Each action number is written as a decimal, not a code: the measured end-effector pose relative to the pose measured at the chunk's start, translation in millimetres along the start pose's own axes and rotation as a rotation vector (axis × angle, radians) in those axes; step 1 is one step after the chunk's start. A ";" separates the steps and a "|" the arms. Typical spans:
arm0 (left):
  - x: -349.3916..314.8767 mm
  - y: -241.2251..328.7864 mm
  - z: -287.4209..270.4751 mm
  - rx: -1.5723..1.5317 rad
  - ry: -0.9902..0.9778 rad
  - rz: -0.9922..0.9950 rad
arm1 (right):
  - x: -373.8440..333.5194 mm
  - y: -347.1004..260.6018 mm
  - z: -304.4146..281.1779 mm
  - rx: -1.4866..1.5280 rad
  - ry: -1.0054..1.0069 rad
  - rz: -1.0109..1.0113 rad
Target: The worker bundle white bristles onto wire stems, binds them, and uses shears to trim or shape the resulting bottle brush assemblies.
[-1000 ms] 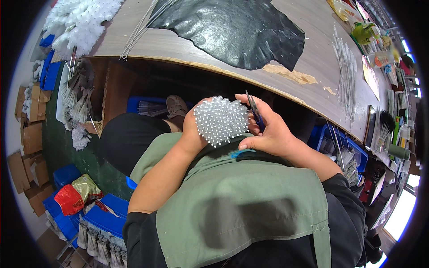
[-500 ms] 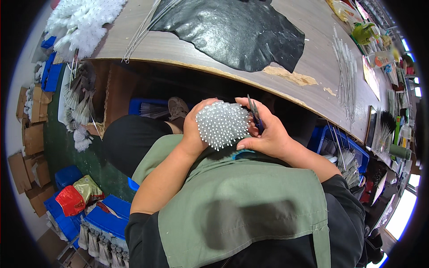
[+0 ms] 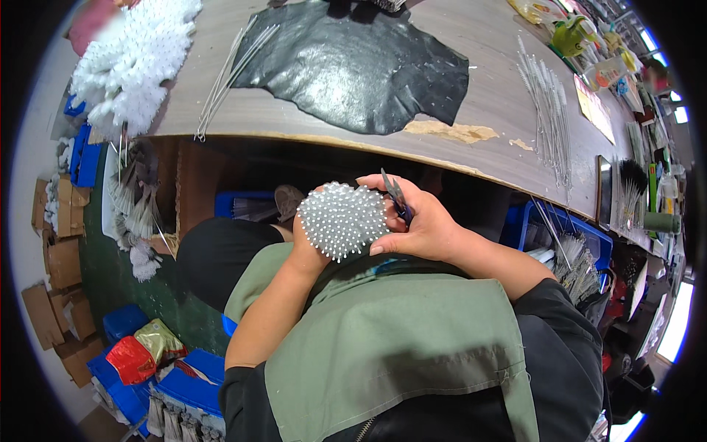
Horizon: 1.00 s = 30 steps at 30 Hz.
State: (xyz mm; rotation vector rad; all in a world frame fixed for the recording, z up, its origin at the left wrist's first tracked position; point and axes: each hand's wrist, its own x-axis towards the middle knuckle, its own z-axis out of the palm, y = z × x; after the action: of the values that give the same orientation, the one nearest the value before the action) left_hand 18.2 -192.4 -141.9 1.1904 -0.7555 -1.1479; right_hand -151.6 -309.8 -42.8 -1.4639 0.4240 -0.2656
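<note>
Over my lap sits a rounded bundle of thin brushes [image 3: 343,221], its many white-tipped ends facing up. My left hand [image 3: 304,247] is wrapped around its left side, with most fingers hidden beneath it. At the bundle's right edge is my right hand [image 3: 428,230], its thumb and fingertips next to the white tips. A small pair of dark-handled scissors [image 3: 398,197] is held in that hand against the fingers, blades pointing up and away.
The worktable [image 3: 309,125] bears a black leathery sheet [image 3: 361,70], thin wire brushes [image 3: 545,110] and a pile of white brush heads [image 3: 136,62]. A blue bin of brushes [image 3: 567,236] stands low on the right. Blue crates [image 3: 188,379] and cardboard boxes [image 3: 62,258] lie to the left.
The view has shifted, so the table sits lower and further left. The bundle and both hands appear slightly left and lower; the grip on bundle and scissors looks unchanged.
</note>
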 end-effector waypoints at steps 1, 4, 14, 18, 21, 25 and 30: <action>-0.3 4.0 1.4 0.008 -0.011 0.010 | 0.6 -1.4 -0.8 -0.010 -0.005 -0.030; -3.3 29.4 13.0 -0.410 -0.021 -0.055 | 6.1 -18.3 -2.9 -0.087 0.007 -0.074; -22.6 141.6 27.9 0.158 -0.066 0.138 | 42.3 -57.5 -3.3 0.311 0.021 -0.195; -38.0 120.6 29.0 -0.131 -0.014 -0.024 | 46.6 -35.7 11.2 0.378 -0.015 -0.094; -43.7 118.8 35.2 -0.186 0.112 -0.076 | 51.3 -27.9 14.3 0.397 -0.071 -0.002; -43.0 109.8 29.1 -0.241 0.135 -0.206 | 56.4 -18.8 7.5 0.408 -0.005 -0.093; -36.7 91.7 16.0 -0.324 0.126 -0.301 | 68.6 -17.7 -4.3 0.284 0.089 -0.100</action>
State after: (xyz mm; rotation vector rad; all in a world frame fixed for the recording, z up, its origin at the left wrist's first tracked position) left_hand 17.9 -165.2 -45.7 1.1101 -0.2836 -1.3692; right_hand -90.5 -344.6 -33.4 -1.1991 0.3686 -0.4543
